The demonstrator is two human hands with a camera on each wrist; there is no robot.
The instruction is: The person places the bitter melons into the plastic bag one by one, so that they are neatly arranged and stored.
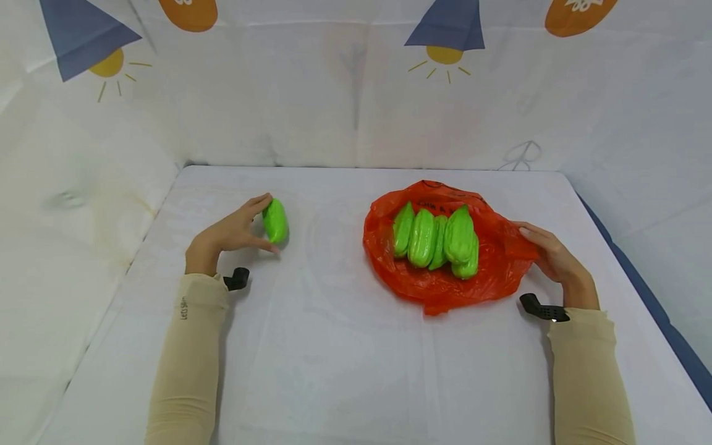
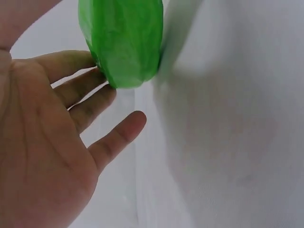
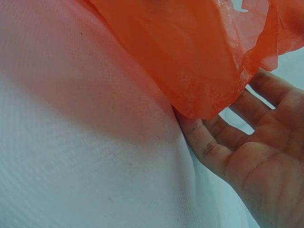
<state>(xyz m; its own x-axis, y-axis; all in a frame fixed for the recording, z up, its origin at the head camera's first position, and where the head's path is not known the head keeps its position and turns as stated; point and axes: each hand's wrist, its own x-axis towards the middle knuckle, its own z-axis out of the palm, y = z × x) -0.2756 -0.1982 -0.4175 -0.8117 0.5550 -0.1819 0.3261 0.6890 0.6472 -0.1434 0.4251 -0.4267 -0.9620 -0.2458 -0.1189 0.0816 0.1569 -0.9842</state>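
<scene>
At the left of the table lies a green ribbed fruit (image 1: 275,221), much like a star fruit. My left hand (image 1: 233,232) spans it, fingers and thumb extended towards opposite ends. Fingertips touch the green fruit (image 2: 122,42) in the left wrist view, while the little finger stays apart; the thumb tip is not visible there. Several more such fruits (image 1: 423,238) lie in a spread red plastic bag (image 1: 384,278). Beside that bag's right edge, my right hand (image 1: 559,259) touches it. Extended fingers go behind the red plastic (image 3: 185,61) in the right wrist view; their tips and thumb are hidden.
A white cloth covers the table (image 1: 334,371). A pale printed curtain (image 1: 311,105) hangs behind it and at both sides. Black wrist cameras (image 1: 238,279) stick out at each wrist.
</scene>
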